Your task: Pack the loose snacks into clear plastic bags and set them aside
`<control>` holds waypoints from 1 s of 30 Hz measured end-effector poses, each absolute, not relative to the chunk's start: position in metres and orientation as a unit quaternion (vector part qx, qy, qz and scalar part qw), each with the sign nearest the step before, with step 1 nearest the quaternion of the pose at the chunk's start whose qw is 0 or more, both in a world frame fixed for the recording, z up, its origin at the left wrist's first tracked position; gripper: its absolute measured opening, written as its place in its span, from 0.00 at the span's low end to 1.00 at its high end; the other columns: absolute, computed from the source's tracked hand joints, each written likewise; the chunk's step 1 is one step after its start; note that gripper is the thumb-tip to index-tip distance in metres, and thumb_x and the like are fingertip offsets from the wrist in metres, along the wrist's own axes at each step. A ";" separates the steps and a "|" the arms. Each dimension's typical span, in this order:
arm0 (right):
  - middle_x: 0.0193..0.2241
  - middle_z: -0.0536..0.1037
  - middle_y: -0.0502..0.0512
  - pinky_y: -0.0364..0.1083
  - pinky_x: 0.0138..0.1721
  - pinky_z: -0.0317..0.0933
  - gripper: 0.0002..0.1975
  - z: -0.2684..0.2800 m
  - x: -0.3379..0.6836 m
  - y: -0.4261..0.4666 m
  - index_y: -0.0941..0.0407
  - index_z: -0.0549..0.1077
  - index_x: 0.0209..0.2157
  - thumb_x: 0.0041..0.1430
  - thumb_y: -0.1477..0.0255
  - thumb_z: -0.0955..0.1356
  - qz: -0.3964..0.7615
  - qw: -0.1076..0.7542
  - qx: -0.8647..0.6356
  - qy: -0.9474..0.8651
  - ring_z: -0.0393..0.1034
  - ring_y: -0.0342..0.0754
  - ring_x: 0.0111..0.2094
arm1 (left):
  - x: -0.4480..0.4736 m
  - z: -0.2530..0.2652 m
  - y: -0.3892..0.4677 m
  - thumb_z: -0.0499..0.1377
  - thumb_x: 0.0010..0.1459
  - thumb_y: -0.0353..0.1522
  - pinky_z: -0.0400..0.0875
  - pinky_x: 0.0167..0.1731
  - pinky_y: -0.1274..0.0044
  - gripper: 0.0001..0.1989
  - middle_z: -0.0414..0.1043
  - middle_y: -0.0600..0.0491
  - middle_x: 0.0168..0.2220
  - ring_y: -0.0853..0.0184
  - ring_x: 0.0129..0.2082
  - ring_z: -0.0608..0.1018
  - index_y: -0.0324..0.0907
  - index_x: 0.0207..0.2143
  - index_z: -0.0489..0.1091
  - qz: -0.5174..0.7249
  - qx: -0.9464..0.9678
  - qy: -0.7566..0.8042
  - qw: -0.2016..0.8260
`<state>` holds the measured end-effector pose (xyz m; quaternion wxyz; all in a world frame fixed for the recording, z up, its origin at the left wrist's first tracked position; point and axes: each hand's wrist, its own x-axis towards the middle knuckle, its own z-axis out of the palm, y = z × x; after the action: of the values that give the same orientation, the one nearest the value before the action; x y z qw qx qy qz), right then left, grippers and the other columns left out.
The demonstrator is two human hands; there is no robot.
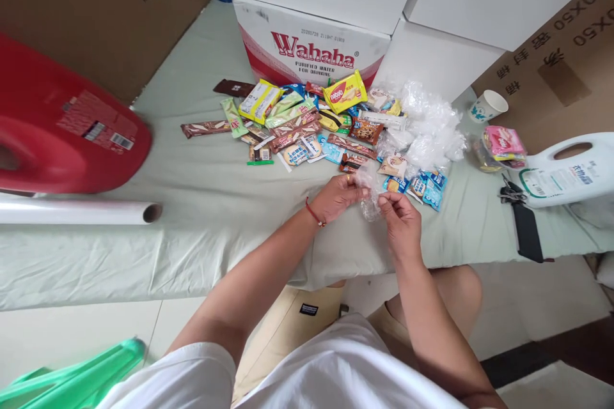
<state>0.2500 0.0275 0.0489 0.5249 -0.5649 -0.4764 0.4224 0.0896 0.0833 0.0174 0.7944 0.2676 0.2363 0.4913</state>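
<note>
Between my two hands is a crumpled clear plastic bag (369, 195), held over the front part of the cloth. My left hand (338, 197) pinches its left side, and a red cord circles that wrist. On the other side, the fingertips of my right hand (400, 220) are closed on the bag's edge. Just beyond lies a heap of wrapped snacks, with a yellow nabati packet (344, 92) on top and brown wafer bars (295, 130) below it. Blue snack packets (426, 188) lie close to my right hand. A pile of clear plastic bags (429, 121) sits right of the heap.
A Wahaha carton (311, 45) stands behind the snacks. At left are a red jug (71, 121) and a plastic roll (81, 211). A paper cup (488, 106), a clear tub (489, 156), a white bottle (566, 169) and a black phone (526, 233) with keys are at right.
</note>
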 end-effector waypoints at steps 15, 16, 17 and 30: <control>0.20 0.64 0.43 0.41 0.19 0.43 0.19 0.092 0.304 0.026 0.53 0.77 0.30 0.44 0.57 0.82 0.501 0.487 -0.595 -0.397 0.50 0.39 0.19 | 0.075 0.022 0.093 0.78 0.42 0.46 0.52 0.18 0.81 0.26 0.62 0.63 0.21 0.78 0.17 0.60 0.43 0.31 0.68 0.554 0.300 0.347 0.694; 0.19 0.64 0.43 0.41 0.19 0.41 0.20 0.097 0.311 0.023 0.53 0.76 0.30 0.43 0.56 0.82 0.527 0.466 -0.595 -0.389 0.49 0.38 0.19 | 0.068 0.026 0.093 0.78 0.41 0.45 0.49 0.18 0.81 0.26 0.62 0.63 0.21 0.79 0.17 0.58 0.42 0.30 0.68 0.531 0.320 0.345 0.705; 0.19 0.65 0.44 0.41 0.18 0.40 0.21 0.102 0.319 0.022 0.53 0.76 0.30 0.42 0.56 0.82 0.549 0.446 -0.595 -0.383 0.49 0.38 0.18 | 0.061 0.029 0.094 0.79 0.40 0.44 0.47 0.17 0.80 0.26 0.62 0.63 0.21 0.79 0.16 0.58 0.42 0.30 0.69 0.503 0.344 0.337 0.717; 0.22 0.68 0.46 0.42 0.24 0.48 0.21 0.103 0.386 0.058 0.55 0.80 0.34 0.48 0.53 0.79 0.405 0.331 -0.656 -0.544 0.54 0.40 0.23 | 0.045 0.030 0.095 0.73 0.50 0.50 0.51 0.15 0.82 0.26 0.63 0.60 0.22 0.77 0.17 0.63 0.41 0.29 0.66 0.337 0.435 0.298 0.780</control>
<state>0.3861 0.0575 0.1034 0.3306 -0.6561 -0.5443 0.4050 0.0446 0.0952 0.0297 0.7800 0.4346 0.2984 0.3371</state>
